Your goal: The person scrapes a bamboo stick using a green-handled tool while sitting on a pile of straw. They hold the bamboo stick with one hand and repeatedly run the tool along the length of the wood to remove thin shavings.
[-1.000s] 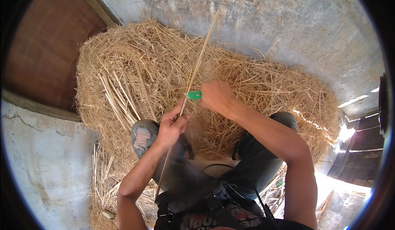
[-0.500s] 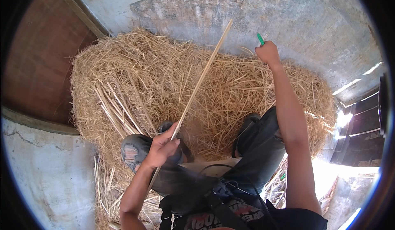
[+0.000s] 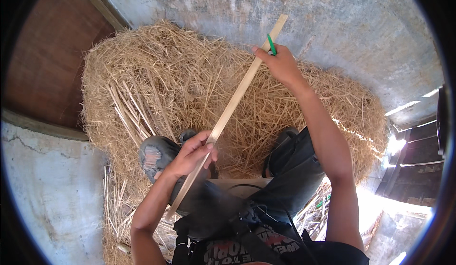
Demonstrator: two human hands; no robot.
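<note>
A long, flat, pale bamboo or wood strip [image 3: 236, 97] slants from my lap up toward the wall. My left hand [image 3: 192, 154] is closed round its lower part, above my left knee. Near the strip's upper end, my right hand [image 3: 280, 63] grips a slim green-handled tool [image 3: 271, 45], which lies across the strip. The tool's working end cannot be made out. My right thumb rests at the strip's edge.
A heap of straw-like shavings [image 3: 180, 75] spreads before my legs. Several thin sticks [image 3: 130, 111] lie on it at left. Beyond stands a grey wall [image 3: 351, 23], with a brown panel [image 3: 42, 56] at far left. Dark slats [image 3: 420, 165] stand at right.
My right hand has come left and back to the strip with the green-handled tool. The strip has turned its broad face up, and its upper end has shifted right.
</note>
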